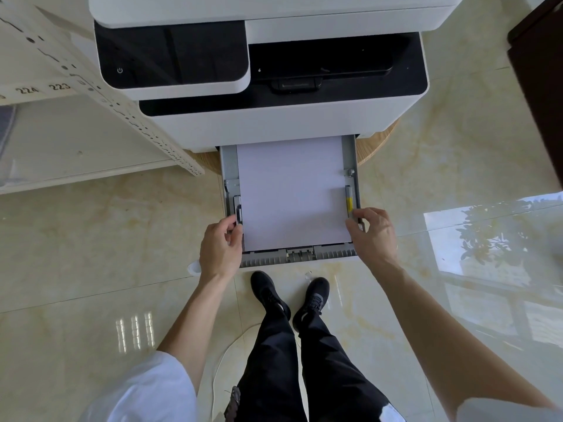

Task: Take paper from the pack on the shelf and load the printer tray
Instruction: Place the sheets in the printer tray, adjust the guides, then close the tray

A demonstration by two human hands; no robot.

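I see the printer [274,86] with its tray [352,156] pulled toward me; paper [291,193] lies flat inside, long axis running into the printer. My left hand [217,248] pinches the tray's left guide [238,210], right hand [376,234] the yellow-marked one [349,201].

One printer [274,71], one open tray [350,153] and one paper stack [291,193] are shown. Two side guides are counted, left [237,208] and right [349,199]. Two hands [219,248] [376,233], two shoes [268,292] [313,298] and one shelf unit [76,147] are seen.
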